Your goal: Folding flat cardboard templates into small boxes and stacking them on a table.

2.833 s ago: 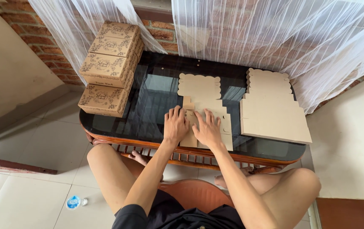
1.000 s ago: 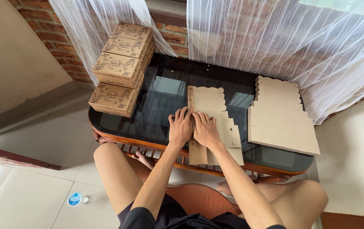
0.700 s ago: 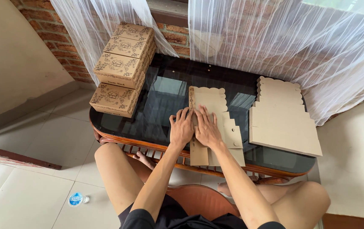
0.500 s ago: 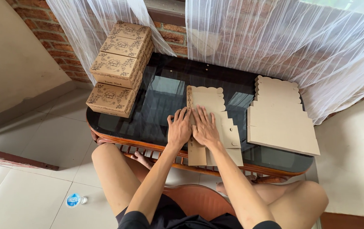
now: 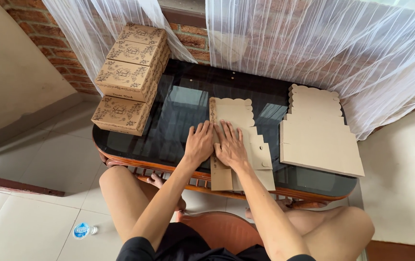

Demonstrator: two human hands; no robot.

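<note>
Both my hands, left hand (image 5: 198, 143) and right hand (image 5: 230, 146), are spread flat, pressing a flat brown die-cut cardboard box blank (image 5: 239, 140) on the dark glass surface (image 5: 178, 104). Four folded printed cardboard boxes (image 5: 129, 77) done at left; a stack of flat cardboard blanks (image 5: 317, 133) left to do.

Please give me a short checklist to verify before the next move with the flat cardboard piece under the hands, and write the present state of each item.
1. Both hands on the piece: left hand and right hand lie flat on the flat cardboard blank. Ok.
2. Blank supported by the glass table: its near end hangs over the front edge. Not ok.
3. Room to the right: the stack of flat blanks lies apart from the blank. Ok.
4. Room to the left: the pile of finished printed boxes stands well clear. Ok.
5. Fold line fully creased: hidden under the palms. Cannot tell.
</note>
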